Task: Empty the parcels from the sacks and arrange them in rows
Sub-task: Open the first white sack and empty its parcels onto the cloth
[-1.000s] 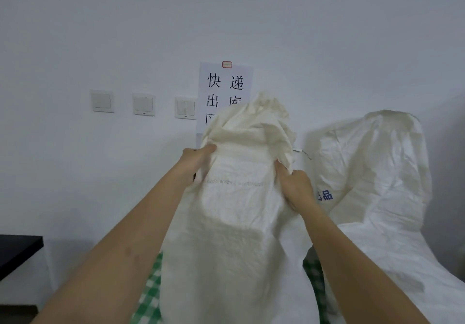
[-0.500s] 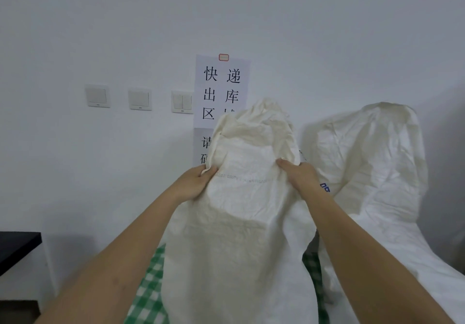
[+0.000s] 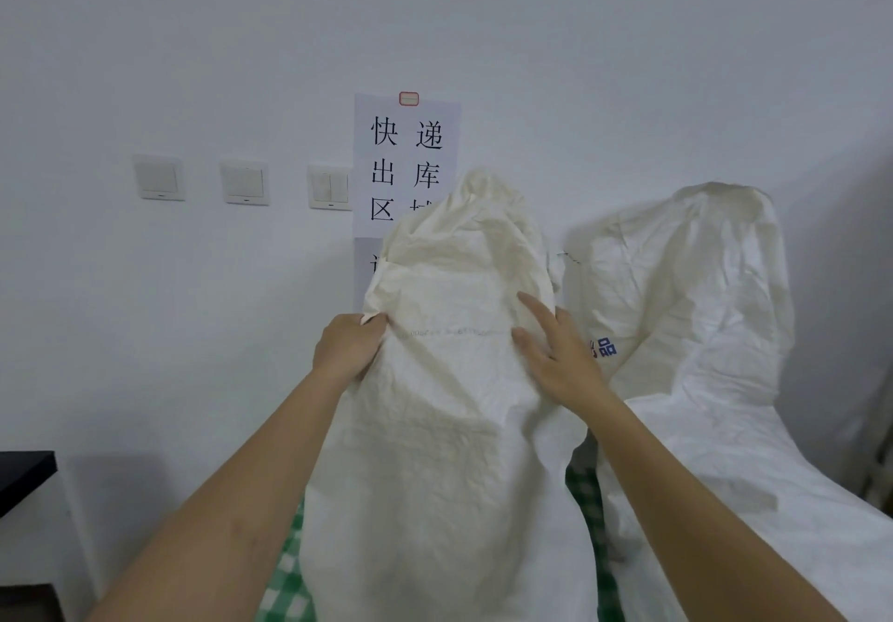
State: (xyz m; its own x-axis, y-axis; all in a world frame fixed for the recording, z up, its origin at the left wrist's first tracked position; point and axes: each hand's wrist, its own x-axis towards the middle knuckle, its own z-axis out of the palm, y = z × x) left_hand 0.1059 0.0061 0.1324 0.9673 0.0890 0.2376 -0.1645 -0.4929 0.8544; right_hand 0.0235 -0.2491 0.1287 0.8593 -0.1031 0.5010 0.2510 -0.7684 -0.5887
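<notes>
The left hand (image 3: 349,350) holds a grip on the upended woven sack (image 3: 449,380) while the right hand (image 3: 555,356) rests flat, fingers spread; emptying seems underway, next probably a lift and shake.

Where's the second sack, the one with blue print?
In the head view the second sack stands right of the sack being handled, against the wall, its blue print just beyond the right hand.

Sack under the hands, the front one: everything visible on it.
The front sack is white woven plastic by the look, creased, cream-tinged toward its bunched top, with a faint printed line across it. It stands upright before the wall, over green checked cloth. The left hand grips its left edge; the right hand lies open on its right side. A second sack stands to its right. Contents are hidden.
</notes>
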